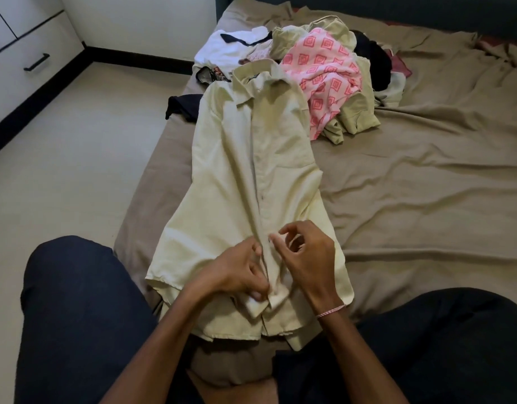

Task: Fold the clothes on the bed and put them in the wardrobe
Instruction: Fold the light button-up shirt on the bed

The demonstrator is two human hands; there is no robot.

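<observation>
The rumpled brown-sheeted bed (426, 185) carries our pale yellow-green collared shirt (236, 170), lying flat. Its long axis runs straight away from our fingers toward a heap of unfolded clothes (324, 71), which obstructs nothing. Our left hand (239, 275) pinches the shirt's button strip near the hem. Our right hand (306, 258), loosely curled and empty, hovers alongside.

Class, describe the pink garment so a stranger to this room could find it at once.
Start at the bed with the brown sheet; find the heap of clothes at its far end. The pink garment lies on top, just right of the collar of the pale green shirt. Unlike the pale green, white and black clothes around it, it is pink with a red square print.
</observation>
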